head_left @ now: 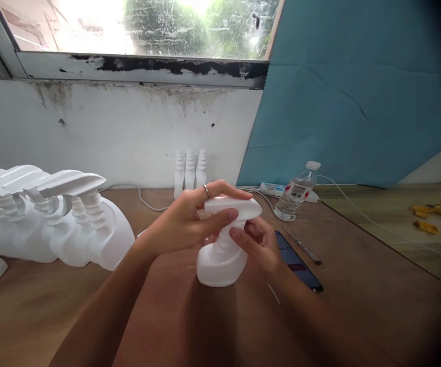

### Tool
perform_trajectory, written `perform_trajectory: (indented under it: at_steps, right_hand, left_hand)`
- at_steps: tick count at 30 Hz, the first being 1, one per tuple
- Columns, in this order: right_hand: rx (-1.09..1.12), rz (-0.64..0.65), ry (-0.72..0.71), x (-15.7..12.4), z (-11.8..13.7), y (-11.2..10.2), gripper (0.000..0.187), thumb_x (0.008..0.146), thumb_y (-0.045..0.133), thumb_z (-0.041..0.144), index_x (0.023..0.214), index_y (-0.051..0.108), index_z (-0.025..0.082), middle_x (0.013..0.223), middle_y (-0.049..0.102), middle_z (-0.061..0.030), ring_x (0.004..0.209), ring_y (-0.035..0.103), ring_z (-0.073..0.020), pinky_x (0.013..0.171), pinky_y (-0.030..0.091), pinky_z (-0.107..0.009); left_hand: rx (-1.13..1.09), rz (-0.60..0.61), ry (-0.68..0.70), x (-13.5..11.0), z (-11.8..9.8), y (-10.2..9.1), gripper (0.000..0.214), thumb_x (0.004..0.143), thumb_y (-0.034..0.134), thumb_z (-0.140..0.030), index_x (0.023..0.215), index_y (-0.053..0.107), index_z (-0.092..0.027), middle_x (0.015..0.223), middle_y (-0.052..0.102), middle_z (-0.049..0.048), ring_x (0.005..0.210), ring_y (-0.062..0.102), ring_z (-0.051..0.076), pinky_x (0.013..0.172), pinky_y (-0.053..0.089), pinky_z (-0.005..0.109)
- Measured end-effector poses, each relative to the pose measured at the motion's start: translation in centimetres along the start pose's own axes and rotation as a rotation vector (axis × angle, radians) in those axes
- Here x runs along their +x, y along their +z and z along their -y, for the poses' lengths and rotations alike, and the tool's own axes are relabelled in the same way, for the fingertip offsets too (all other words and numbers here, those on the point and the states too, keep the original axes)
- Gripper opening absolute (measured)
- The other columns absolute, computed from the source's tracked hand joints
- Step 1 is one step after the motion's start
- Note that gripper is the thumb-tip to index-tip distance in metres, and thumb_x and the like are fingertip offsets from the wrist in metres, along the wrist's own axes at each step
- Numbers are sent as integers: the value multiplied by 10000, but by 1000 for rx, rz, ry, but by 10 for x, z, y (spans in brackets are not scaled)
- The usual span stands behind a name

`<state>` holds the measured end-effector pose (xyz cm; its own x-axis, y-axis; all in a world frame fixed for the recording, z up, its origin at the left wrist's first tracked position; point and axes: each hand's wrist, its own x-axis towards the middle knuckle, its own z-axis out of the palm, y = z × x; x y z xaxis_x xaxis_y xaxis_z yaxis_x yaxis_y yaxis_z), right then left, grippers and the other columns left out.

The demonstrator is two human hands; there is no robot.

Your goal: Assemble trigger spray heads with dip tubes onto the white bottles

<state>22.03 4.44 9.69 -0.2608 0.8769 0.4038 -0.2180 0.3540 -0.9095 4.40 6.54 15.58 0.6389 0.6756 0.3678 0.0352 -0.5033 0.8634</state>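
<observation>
In front of me is a white plastic piece (222,265) with a broad rounded base, a narrower swirled neck and a pointed top; I cannot tell its exact kind. My left hand (186,219), a ring on one finger, is closed around the top, its index finger lying along the upper surface and its thumb on the near side. Lower down, my right hand (260,244) grips the neck from the right, its thumb pressed against it. Both hands hide parts of the neck. The piece stands roughly upright over the brown tabletop (159,316).
A row of similar white pieces (86,219) lies at left. Three slim ribbed white parts (190,173) stand against the wall. To the right are a water bottle (297,193), a phone (297,262), a thin metal tool (302,245) and a white cable (342,191).
</observation>
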Motion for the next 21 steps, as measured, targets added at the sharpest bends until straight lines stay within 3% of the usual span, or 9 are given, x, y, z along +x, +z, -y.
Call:
perform_trajectory:
  at_steps: [4, 9, 12, 17, 21]
  right_hand:
    - [19, -60, 20, 4, -3, 1, 400, 787, 741, 298, 1119, 539, 205, 838, 692, -45, 695, 685, -199, 615, 564, -311]
    - [43, 8, 19, 4, -7, -2, 252, 839, 677, 366, 1002, 600, 190, 831, 692, -62, 743, 685, -212, 646, 564, -325]
    - [-6, -54, 57, 5, -4, -2, 310, 771, 754, 334, 996, 589, 198, 776, 686, -36, 689, 680, -199, 613, 562, -307]
    - [37, 40, 20, 6, -3, -1, 251, 846, 654, 404, 941, 617, 174, 828, 693, -68, 769, 682, -214, 670, 560, -322]
    - [24, -65, 10, 5, -5, 2, 411, 782, 740, 342, 1119, 545, 209, 825, 691, -34, 677, 671, -182, 607, 548, -287]
  left_hand:
    - [-97, 25, -63, 1, 3, -4, 360, 896, 599, -435, 1207, 572, -256, 889, 603, 43, 626, 535, 99, 456, 399, 178]
    - [-79, 3, -89, 1, 1, -3, 330, 894, 599, -431, 1171, 581, -254, 892, 613, 43, 634, 546, 104, 440, 373, 170]
    - [-82, 18, -73, 1, 2, -3, 336, 889, 607, -420, 1165, 581, -232, 926, 618, 54, 635, 546, 101, 454, 389, 174]
    - [-65, 15, -111, 1, 2, -5, 353, 893, 598, -443, 1185, 565, -248, 962, 616, 56, 662, 577, 115, 451, 406, 168]
    - [-76, 36, -103, 1, 2, -6, 324, 899, 594, -431, 1171, 568, -259, 1029, 612, 58, 644, 573, 102, 439, 403, 162]
